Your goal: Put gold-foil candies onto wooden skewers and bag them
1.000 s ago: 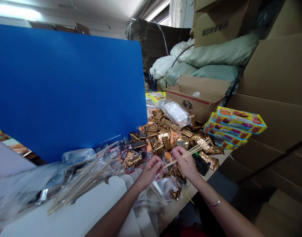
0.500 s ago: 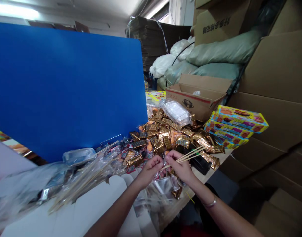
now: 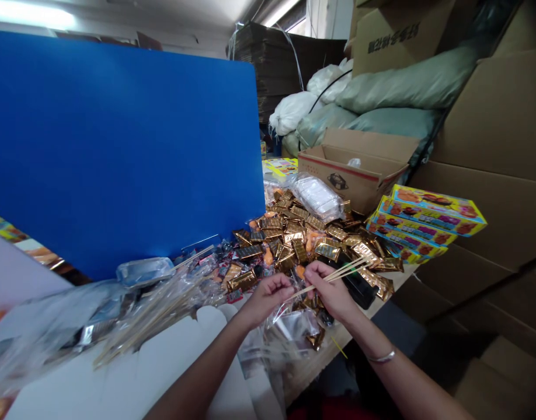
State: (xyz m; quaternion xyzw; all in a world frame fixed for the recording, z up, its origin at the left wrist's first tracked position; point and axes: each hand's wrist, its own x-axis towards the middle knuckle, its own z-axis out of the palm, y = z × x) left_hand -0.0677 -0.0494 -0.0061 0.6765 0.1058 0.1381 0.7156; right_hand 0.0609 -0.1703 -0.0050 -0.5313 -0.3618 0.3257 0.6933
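Thin wooden sticks (image 3: 349, 270), a small loose bunch, right of centre in the frame, slanting from lower left to upper right over the heap. I read them as light and fairly stiff, dry rather than slippery, likely to snap if bent hard and apt to fan apart; the far ends already spread. I'd take hold near mid-length, thumb across the whole bunch, keeping pressure modest.

Right hand (image 3: 333, 291): thumb and fingers closed around the sticks, silver bangle (image 3: 384, 357) at the wrist. Left hand (image 3: 267, 296): fingers curled, thumb close to the lower-left stick ends; I cannot tell whether it pinches them.

Below the hands, clear plastic packaging (image 3: 294, 325), crumpled. Beyond, gold-wrapped packets (image 3: 328, 249) heaped mid-frame; black plastic object (image 3: 359, 289) just right of the right hand. Lower left, more sticks under clear film (image 3: 148, 329). Right side, stacked yellow cartons (image 3: 434, 213). Upper left, large blue panel (image 3: 119, 157).
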